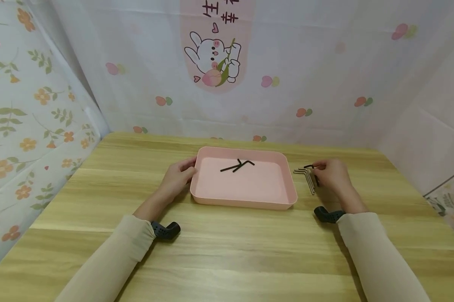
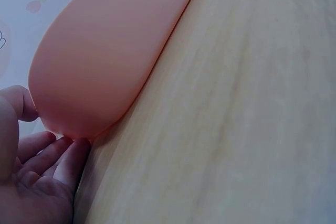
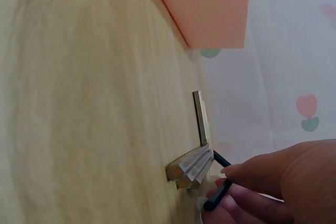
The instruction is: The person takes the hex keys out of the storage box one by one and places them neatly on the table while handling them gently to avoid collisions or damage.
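A shallow pink tray (image 1: 227,184) sits on the table with two black hex keys (image 1: 230,167) crossing inside it. My left hand (image 1: 177,178) is at the tray's left end. Its thumb meets the rim, and its fingers (image 2: 68,163) lie against the low outer wall near the table. Right of the tray, my right hand (image 1: 332,173) pinches a black hex key (image 3: 218,195) between thumb and fingertips. Several silver hex keys (image 3: 189,166) lie nested together right beside those fingertips, their short arms pointing toward the tray.
Light wood-grain table (image 1: 227,251) spreads under both forearms. Behind it hangs a white curtain (image 1: 310,63) with a rabbit print, and a floral cloth (image 1: 34,126) hangs at the left. Each wrist carries a black camera mount (image 1: 166,230).
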Tool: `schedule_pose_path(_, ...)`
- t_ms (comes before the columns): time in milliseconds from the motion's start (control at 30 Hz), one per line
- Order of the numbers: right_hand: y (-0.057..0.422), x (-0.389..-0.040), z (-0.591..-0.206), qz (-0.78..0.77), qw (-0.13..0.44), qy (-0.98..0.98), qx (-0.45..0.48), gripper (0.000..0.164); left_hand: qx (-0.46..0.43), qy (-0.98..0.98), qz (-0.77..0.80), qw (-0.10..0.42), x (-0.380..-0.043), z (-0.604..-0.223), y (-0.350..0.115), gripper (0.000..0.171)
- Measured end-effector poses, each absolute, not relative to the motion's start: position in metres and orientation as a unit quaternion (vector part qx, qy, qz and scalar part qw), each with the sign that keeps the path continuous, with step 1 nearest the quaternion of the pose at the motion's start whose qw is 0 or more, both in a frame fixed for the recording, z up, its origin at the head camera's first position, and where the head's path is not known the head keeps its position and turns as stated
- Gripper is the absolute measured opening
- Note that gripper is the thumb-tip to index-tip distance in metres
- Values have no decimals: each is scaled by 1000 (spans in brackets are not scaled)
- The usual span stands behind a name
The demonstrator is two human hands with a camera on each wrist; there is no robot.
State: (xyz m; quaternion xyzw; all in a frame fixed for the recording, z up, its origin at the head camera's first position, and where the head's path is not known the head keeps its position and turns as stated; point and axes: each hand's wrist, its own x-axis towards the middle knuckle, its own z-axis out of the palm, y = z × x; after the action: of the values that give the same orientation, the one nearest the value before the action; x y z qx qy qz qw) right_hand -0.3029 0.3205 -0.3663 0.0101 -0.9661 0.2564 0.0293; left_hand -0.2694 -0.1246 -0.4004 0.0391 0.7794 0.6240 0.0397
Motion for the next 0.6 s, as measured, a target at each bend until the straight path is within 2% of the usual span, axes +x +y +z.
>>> schedule_pose_path(300, 312, -301, -367, 240, 58, -969, 16, 33, 30, 775, 630, 43, -268, -397, -125, 54)
schedule_pose_path(600, 315, -300, -368, 230, 48, -972, 14, 30, 33, 779, 625, 46, -269, -399, -125, 54)
